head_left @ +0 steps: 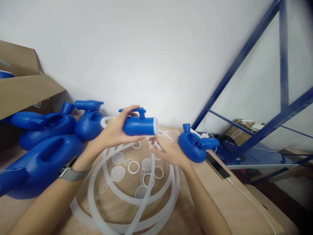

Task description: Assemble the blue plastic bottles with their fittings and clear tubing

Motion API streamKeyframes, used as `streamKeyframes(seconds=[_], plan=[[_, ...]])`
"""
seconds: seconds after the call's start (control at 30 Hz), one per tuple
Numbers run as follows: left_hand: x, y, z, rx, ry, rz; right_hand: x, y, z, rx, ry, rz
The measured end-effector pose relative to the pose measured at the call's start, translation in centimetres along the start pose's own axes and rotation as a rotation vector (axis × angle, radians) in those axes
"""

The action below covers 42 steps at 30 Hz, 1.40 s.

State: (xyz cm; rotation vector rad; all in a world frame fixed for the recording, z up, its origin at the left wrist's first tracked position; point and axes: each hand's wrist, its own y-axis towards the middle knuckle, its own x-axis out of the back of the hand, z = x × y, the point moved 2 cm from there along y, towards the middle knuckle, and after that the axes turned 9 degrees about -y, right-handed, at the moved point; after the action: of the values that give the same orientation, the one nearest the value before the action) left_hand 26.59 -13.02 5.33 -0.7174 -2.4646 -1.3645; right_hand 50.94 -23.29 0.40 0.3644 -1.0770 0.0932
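Observation:
My left hand (117,129) is wrapped round a blue plastic cylinder (140,125), held sideways above the table. It has a white ring on its right end and a small blue handle piece on top. A white loop (104,122) shows behind the left wrist side. Just below the white ring, my right hand (166,150) has curled, slightly blurred fingers closed on a small white plastic piece (158,146). Whether that piece joins the translucent hose (146,192) coiled beneath, I cannot tell. Flat translucent caps with strap rings (133,167) lie inside the coil.
Several blue handled bottles (46,163) stand at left before an open cardboard box (29,88). Another blue bottle (192,147) stands at right, beside a phone (217,165) on a white cable. A blue metal rack (239,62) rises past the table's right edge.

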Motion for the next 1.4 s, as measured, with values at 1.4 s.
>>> streamKeyframes(seconds=[1.4], plan=[[-0.9, -0.3, -1.1, -0.066, -0.008, 0.141, 0.6, -0.6, 5.7, 0.197, 0.472, -0.518]])
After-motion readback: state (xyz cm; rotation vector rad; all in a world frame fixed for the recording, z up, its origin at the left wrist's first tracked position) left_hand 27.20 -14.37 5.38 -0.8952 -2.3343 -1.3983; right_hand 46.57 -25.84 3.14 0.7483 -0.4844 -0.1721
